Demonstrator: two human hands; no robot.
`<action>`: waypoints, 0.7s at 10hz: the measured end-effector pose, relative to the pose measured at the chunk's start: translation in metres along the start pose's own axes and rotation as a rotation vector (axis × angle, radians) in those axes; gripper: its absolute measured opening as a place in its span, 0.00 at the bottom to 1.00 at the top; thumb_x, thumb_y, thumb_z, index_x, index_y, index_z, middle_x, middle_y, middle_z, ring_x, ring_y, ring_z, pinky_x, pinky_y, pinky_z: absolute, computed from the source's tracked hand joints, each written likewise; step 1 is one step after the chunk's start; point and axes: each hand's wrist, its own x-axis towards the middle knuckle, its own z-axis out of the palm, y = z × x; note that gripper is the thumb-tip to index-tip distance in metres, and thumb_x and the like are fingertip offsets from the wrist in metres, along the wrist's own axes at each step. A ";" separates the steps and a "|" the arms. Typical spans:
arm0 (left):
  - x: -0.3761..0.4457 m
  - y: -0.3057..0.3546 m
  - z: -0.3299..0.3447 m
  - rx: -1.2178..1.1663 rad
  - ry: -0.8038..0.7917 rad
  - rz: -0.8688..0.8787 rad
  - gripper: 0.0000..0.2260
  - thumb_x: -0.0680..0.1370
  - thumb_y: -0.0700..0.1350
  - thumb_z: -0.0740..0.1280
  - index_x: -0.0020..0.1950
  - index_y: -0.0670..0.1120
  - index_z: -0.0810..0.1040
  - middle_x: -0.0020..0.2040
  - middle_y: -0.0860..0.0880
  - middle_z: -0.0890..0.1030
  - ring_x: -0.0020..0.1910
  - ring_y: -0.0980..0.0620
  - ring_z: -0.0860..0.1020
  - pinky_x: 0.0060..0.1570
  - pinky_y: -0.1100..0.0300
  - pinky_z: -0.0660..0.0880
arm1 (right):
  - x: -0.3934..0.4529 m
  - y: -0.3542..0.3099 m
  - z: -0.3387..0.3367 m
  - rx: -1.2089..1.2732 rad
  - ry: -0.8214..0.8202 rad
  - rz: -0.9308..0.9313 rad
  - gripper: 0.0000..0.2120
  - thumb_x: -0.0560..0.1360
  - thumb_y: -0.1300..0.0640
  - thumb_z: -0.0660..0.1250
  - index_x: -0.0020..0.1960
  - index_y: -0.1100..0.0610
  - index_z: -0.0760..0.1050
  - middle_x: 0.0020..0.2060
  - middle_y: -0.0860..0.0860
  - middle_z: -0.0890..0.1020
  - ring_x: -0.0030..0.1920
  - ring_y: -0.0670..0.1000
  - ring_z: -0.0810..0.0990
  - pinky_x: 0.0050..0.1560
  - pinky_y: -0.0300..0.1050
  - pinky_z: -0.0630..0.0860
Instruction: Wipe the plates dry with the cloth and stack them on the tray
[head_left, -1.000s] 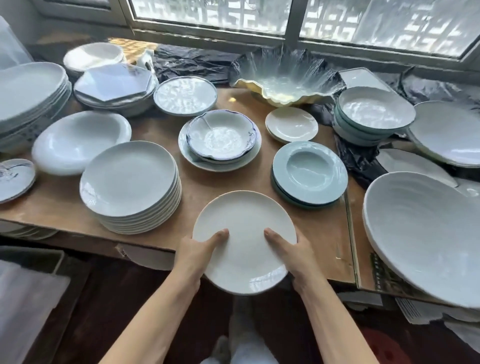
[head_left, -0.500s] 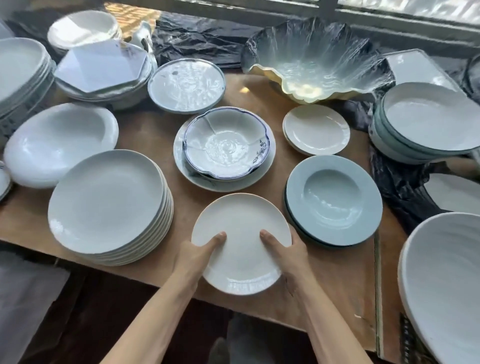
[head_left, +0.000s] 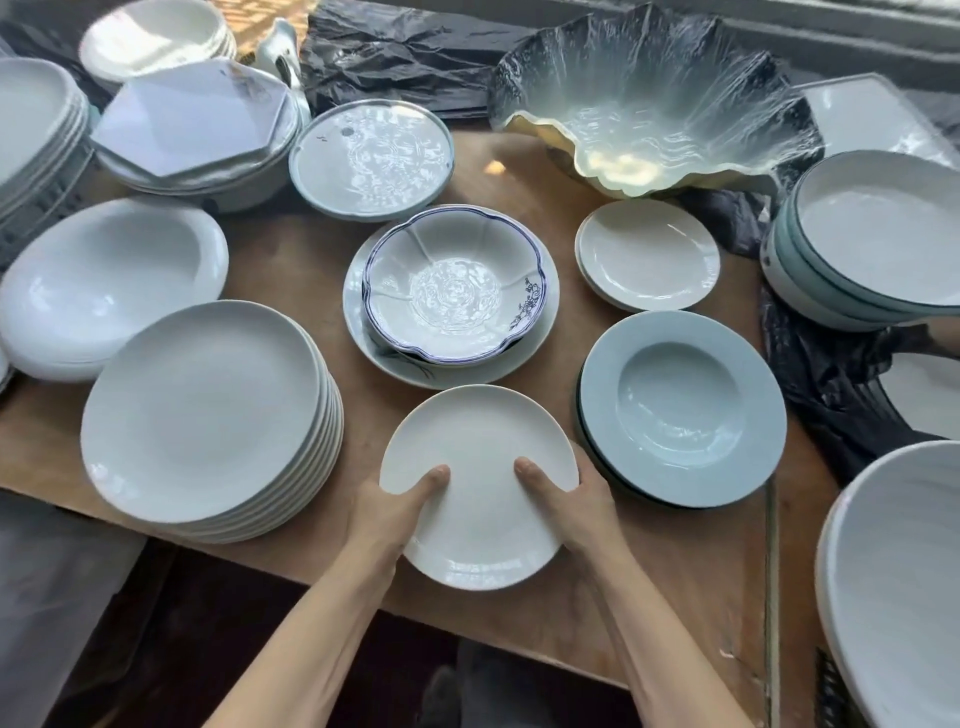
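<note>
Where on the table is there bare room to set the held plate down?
Bare wood lies at the near edge of the table, right of the held plate and below the blue plate. A narrower strip runs between the white stack and the blue-rimmed bowl. Left, back and right are crowded.

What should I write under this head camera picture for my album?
Two hands, left hand and right hand, hold a white plate over a wooden table crowded with dishes.
</note>
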 end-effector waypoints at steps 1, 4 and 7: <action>0.000 -0.001 0.002 0.005 0.020 0.013 0.19 0.64 0.56 0.82 0.50 0.50 0.83 0.44 0.51 0.87 0.47 0.49 0.85 0.46 0.50 0.83 | -0.001 0.000 -0.001 -0.032 0.005 -0.001 0.22 0.72 0.47 0.80 0.64 0.43 0.79 0.55 0.43 0.86 0.57 0.46 0.84 0.58 0.49 0.81; -0.013 0.015 -0.003 0.360 0.058 0.277 0.23 0.72 0.52 0.75 0.64 0.51 0.74 0.56 0.53 0.79 0.57 0.49 0.78 0.54 0.53 0.74 | -0.017 -0.012 0.004 -0.255 0.124 -0.045 0.26 0.75 0.49 0.75 0.71 0.50 0.74 0.61 0.48 0.82 0.63 0.52 0.80 0.65 0.49 0.75; -0.043 0.034 -0.027 0.518 0.027 0.719 0.17 0.78 0.45 0.68 0.67 0.52 0.76 0.63 0.57 0.76 0.65 0.54 0.73 0.63 0.61 0.65 | -0.056 -0.033 0.009 -0.287 0.318 -0.338 0.21 0.79 0.58 0.70 0.71 0.53 0.75 0.66 0.48 0.78 0.68 0.49 0.75 0.72 0.46 0.69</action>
